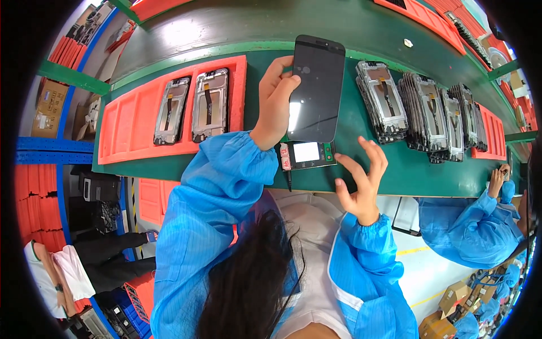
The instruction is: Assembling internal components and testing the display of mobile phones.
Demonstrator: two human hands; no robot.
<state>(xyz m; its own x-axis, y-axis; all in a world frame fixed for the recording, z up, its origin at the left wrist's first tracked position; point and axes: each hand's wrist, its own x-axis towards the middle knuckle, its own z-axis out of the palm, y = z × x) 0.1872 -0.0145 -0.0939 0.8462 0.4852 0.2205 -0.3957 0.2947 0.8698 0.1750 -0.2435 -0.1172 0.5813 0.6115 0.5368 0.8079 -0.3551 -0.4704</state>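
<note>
My left hand (275,104) grips a dark phone screen (320,85) by its left edge, thumb on the glossy front and the other fingers mostly hidden behind. The screen is held up above the green bench, unlit, with a bright reflection near its lower left. Just below it lies a small black device (309,155) with a lit white display, green buttons and a cable at its lower left. My right hand (361,183) is open and holds nothing. Its fingers are spread, and the index fingertip is close to the device's right end; whether it touches cannot be told.
A red foam tray (240,96) on the left carries two phone frames (210,107) with ribbon cables. Stacked phone frames (383,99) stand at right, before another red tray (490,133). A co-worker in blue (474,229) sits at right; another person (70,271) is at lower left.
</note>
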